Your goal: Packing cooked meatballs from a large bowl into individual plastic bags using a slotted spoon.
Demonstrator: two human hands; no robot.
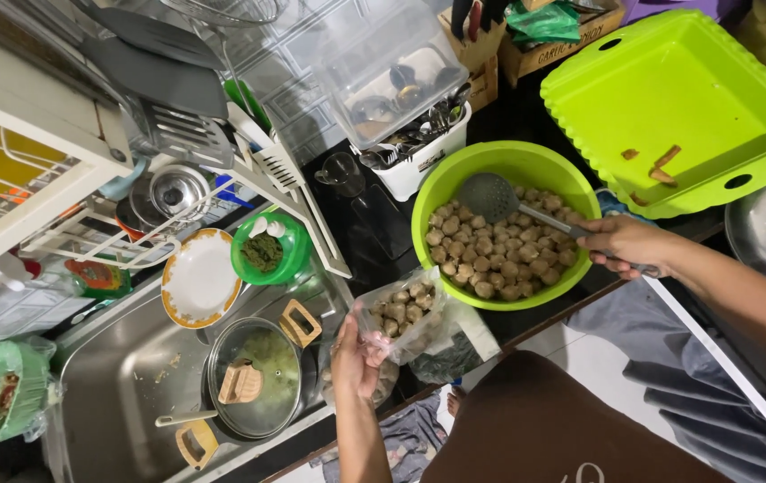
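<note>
My left hand (353,360) holds up a clear plastic bag (404,313) partly filled with brown meatballs, just over the counter's front edge. My right hand (626,244) grips the handle of a grey slotted ladle (489,197), whose round head rests at the back of a lime green bowl (438,185). The bowl is piled with several brown meatballs (499,252). The bag hangs just left of and below the bowl's rim.
A steel sink (123,376) at left holds a lidded pot (253,376) with wooden handles. A white plate (200,277) and a small green bowl (267,250) sit under a dish rack (249,170). A cutlery holder (419,143) and a large lime tray (669,98) stand behind.
</note>
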